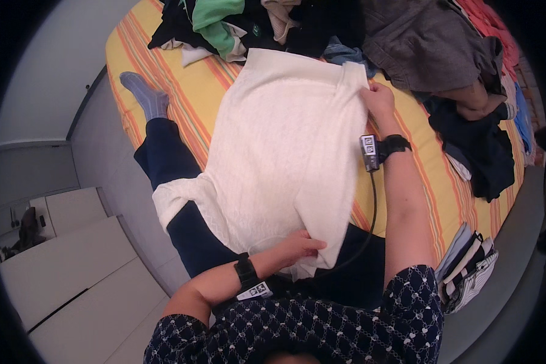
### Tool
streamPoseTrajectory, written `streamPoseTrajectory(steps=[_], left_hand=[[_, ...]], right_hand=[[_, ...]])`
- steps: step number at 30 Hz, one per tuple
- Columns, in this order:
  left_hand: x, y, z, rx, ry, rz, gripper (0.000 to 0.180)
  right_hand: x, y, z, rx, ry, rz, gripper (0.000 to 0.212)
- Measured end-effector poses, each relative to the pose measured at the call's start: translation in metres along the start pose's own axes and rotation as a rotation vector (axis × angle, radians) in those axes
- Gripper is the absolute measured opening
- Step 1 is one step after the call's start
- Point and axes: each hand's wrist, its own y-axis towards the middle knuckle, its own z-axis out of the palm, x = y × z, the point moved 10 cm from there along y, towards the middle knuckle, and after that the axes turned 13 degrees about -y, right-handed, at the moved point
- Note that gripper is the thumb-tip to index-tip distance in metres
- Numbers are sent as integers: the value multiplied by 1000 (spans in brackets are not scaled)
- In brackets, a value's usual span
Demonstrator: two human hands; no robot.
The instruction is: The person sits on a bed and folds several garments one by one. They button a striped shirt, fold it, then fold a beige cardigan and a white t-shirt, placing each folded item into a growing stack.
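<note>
A white knit sweater (279,133) lies spread across my lap and the bed, its far edge toward the clothes pile. One sleeve (179,194) hangs over my left leg, and the right side is partly folded inward. Near my body, my left hand (303,244) is closed on the sweater's near right part, beside a sheer, thin area at the neckline. My right hand (379,100) pinches the far right corner, where the fabric is bunched. Some of the fingers on both hands are hidden by cloth.
A yellow striped bedspread (179,124) covers the bed. Loose clothes lie at the back, including a green garment (218,27) and a grey-brown one (428,45). Dark clothing (482,158) is at the right, near a folded stack (467,267). A pale cabinet (85,261) stands left. A cable (373,206) runs from my right wrist.
</note>
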Motion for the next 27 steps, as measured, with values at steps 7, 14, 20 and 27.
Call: streamPoseTrajectory(steps=[7,14,20,27], left_hand=[[-23,13,-17,-178,795,213,25],[-19,-10,27,142,225,175,34],[15,-18,19,122,335,-135,33],[35,-24,31,221,677,-3,37]], right_hand=[[15,-2,-12,-83,-292,-135,30],[58,-102,-42,-101,-194,-661,18],[27,-212,-37,328,-225,-719,20],[46,-326,-18,355,-412,-810,37]])
